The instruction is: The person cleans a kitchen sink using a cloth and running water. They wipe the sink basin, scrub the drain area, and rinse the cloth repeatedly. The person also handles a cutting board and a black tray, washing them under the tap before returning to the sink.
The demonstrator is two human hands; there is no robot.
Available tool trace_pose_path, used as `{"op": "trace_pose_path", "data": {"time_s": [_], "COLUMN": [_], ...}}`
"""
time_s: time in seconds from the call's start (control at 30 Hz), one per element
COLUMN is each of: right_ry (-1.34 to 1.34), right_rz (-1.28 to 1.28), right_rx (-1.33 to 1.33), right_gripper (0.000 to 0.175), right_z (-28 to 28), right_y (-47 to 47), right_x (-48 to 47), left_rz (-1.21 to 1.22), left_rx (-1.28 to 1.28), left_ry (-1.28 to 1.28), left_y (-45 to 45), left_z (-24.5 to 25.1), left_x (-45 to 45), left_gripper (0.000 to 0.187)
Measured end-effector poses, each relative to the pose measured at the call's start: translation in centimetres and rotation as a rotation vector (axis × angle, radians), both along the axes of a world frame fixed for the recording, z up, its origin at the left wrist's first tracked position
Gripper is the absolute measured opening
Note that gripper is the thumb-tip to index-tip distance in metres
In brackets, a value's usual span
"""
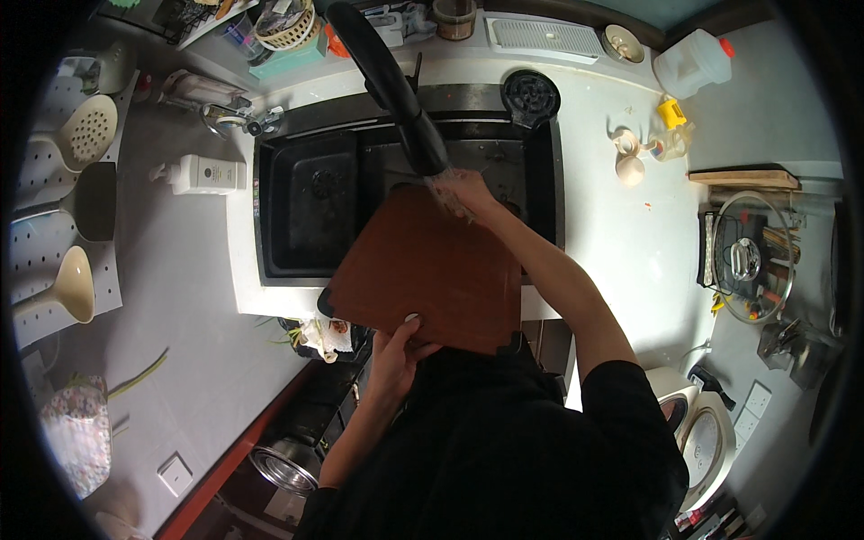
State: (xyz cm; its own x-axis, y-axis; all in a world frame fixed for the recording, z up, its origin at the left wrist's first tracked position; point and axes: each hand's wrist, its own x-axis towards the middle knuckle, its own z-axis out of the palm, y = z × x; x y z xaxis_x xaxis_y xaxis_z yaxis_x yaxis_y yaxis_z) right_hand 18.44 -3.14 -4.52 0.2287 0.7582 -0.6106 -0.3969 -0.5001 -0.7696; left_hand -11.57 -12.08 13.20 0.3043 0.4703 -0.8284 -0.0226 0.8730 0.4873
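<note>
A reddish-brown cutting board (432, 263) with dark corners leans over the near edge of the black sink (545, 202). My left hand (398, 351) grips its near edge, the thumb beside a small hole. At the board's far end my right hand (462, 192) is under the black faucet (425, 135), where water runs over it. Its fingers are curled; whether it holds something against the board is hidden by the water and the hand itself.
A white pump bottle (209, 175) lies left of the sink in view. A black round drain piece (531, 98) sits at the far right sink corner. Further right are an egg-shaped item (630, 171) and a plastic jug (692, 64). A bin with scraps (327, 337) hangs below the near edge.
</note>
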Motion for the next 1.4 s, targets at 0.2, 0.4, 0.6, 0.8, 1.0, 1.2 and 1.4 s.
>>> {"op": "trace_pose_path", "data": {"time_s": [0.2, 0.4, 0.6, 0.8, 1.0, 1.2, 1.4], "right_ry": [-0.355, -0.540, -0.726, -1.208, -1.274, -1.129, -1.360], "right_rz": [0.006, -0.013, 0.172, 0.422, 0.331, 0.353, 0.483], "right_rx": [-0.232, -0.178, -0.225, 0.048, 0.252, 0.342, 0.523], "right_gripper": [0.028, 0.040, 0.036, 0.043, 0.058, 0.066, 0.079], "right_z": [2.7, 0.7, 2.3, -1.5, 4.6, 4.9, 3.2], "right_y": [0.4, -0.6, 1.4, 2.5, 13.2, 19.9, 17.1], "right_x": [0.8, 4.8, 5.8, 6.9, 8.8, 11.0, 16.2], "left_rz": [0.016, 0.006, 0.023, 0.012, 0.031, 0.039, -0.021], "left_rx": [0.004, -0.010, -0.048, -0.037, -0.071, -0.049, -0.067], "left_ry": [-0.017, -0.049, -0.031, -0.033, -0.076, -0.090, -0.014], "left_y": [-0.2, -0.1, -0.1, 0.0, -0.3, -0.2, 0.5], "left_z": [0.4, 0.8, 0.6, 1.0, 1.2, 0.7, 2.3], "left_x": [-1.1, -1.1, -1.5, -1.0, -1.4, -1.0, 1.6], "left_gripper": [0.036, 0.036, 0.041, 0.044, 0.046, 0.048, 0.045]}}
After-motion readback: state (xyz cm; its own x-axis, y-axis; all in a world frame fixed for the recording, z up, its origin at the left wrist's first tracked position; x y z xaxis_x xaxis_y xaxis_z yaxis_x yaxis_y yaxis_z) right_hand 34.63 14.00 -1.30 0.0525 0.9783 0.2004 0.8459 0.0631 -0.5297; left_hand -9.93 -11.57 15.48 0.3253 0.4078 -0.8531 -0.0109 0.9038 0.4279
